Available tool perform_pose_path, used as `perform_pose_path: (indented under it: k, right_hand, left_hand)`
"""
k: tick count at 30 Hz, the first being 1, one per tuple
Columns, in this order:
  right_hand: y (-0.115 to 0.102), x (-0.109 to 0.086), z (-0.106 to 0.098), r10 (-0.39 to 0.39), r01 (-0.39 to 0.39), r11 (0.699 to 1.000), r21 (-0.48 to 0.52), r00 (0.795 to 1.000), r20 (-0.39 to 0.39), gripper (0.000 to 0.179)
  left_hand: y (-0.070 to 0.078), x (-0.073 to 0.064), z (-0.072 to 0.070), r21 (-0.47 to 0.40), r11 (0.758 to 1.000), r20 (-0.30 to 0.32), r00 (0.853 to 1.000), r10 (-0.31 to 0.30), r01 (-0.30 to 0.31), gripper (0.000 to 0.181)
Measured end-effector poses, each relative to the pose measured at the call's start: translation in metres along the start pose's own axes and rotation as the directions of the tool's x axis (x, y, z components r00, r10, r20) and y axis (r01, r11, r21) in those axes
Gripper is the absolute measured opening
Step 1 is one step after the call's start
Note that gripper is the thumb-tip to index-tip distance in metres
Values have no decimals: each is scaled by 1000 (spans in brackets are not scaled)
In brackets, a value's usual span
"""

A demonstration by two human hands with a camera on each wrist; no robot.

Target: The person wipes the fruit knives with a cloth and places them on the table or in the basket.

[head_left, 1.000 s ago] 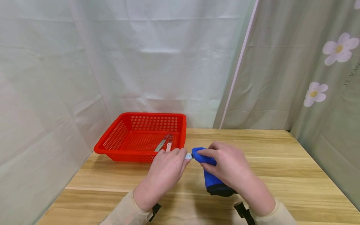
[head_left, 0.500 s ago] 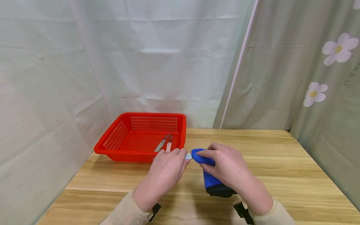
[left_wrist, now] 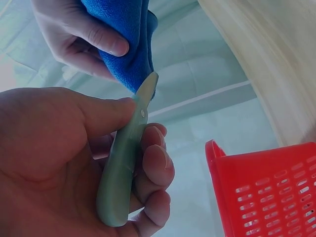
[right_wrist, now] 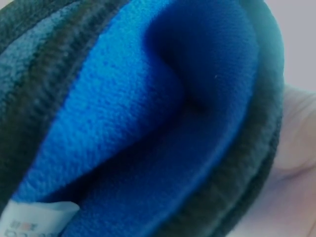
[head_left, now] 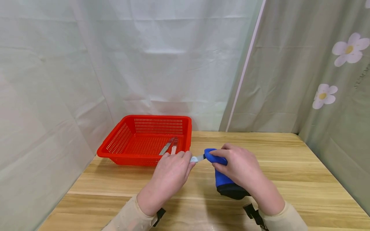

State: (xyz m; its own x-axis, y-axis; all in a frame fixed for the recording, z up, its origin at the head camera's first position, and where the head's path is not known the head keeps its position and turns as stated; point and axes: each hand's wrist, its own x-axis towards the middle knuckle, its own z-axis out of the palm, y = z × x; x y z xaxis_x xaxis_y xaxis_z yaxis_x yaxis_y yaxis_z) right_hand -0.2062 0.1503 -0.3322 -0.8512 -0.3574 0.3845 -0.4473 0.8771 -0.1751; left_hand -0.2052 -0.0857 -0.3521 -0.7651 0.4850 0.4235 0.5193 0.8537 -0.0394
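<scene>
My left hand (head_left: pixel 172 175) grips a knife (left_wrist: pixel 123 168) by its pale green handle, the fingers curled round it in the left wrist view. A short stretch of blade (head_left: pixel 200 158) shows past the handle, and the rest is hidden in a blue cloth (head_left: pixel 222 178) with a dark edge. My right hand (head_left: pixel 241 164) pinches that cloth over the blade between thumb and fingers. The loose end of the cloth hangs below the hand, above the table. Close up in the right wrist view are the cloth's folds and a small white label (right_wrist: pixel 39 218).
A red slotted basket (head_left: pixel 130 159) stands on the wooden table (head_left: pixel 274 179) just beyond my left hand. Two more knives, one with a green handle (head_left: pixel 165 148) and one with a pink handle (head_left: pixel 173 150), lie in it. Curtains (head_left: pixel 162 64) hang behind and at both sides.
My right hand has moved right and slightly away from me with the cloth, baring more of the blade beside the handle. My left hand holds nearly still.
</scene>
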Motion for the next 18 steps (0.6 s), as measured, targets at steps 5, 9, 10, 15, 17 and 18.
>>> perform_pose_path:
  k: [5, 9, 10, 15, 17, 18]
  right_hand:
    - [7, 0, 0, 4, -4, 1000, -3, 1000, -17, 33]
    - [11, -1, -2, 10, -11, 1000, -7, 1000, -19, 34]
    - [12, -1, -2, 15, -15, 1000, -8, 1000, -15, 34]
    - [15, 0, -5, 57, -57, 998, -20, 998, 13, 34]
    - [16, 0, -6, 73, -72, 997, -25, 997, 26, 35]
    - [16, 0, -6, 78, -77, 997, -27, 996, 30, 35]
  left_hand:
    - [0, 0, -1, -10, 1000, 17, 1000, -10, 10, 25]
    - [0, 0, -2, -15, 1000, 14, 1000, -9, 9, 25]
    - [0, 0, -2, -17, 1000, 10, 1000, -7, 8, 25]
    - [-1, 0, -3, -20, 1000, -5, 1000, -1, 1, 25]
    - [-1, -1, -3, -17, 1000, -10, 1000, 0, 0, 26]
    - [-1, -1, -3, -15, 1000, -13, 1000, 1, -1, 26]
